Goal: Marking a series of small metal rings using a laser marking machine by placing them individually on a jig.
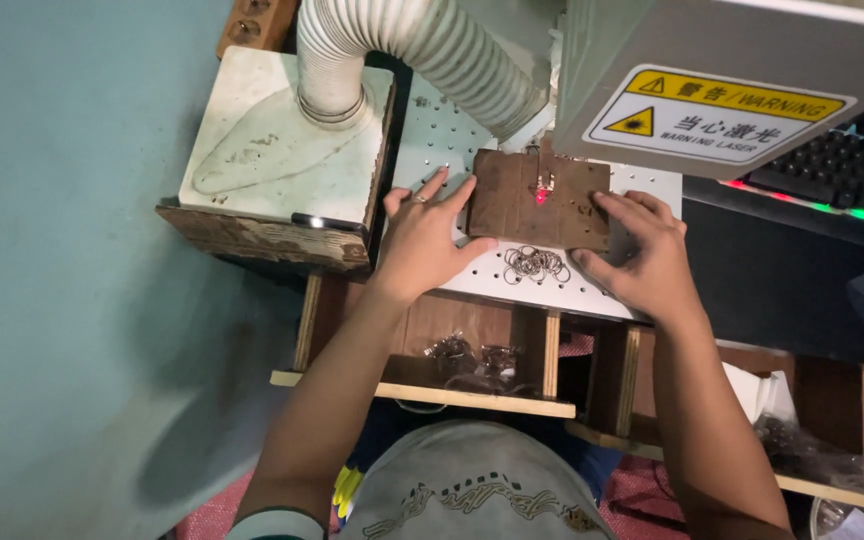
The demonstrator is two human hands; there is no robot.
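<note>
Both hands lie spread and flat, holding nothing: the left hand braces the left edge of the brown rectangular wooden jig board on the white perforated metal worktable, the right hand its right edge; steady, even pressure should keep the small metal piece under the red laser dot.

- A flat brown board, rectangular and worn, lies on a white perforated plate, its edges roughly parallel to the plate's.
- A small metal piece, possibly a ring, sits at its centre under a red light spot.
</note>
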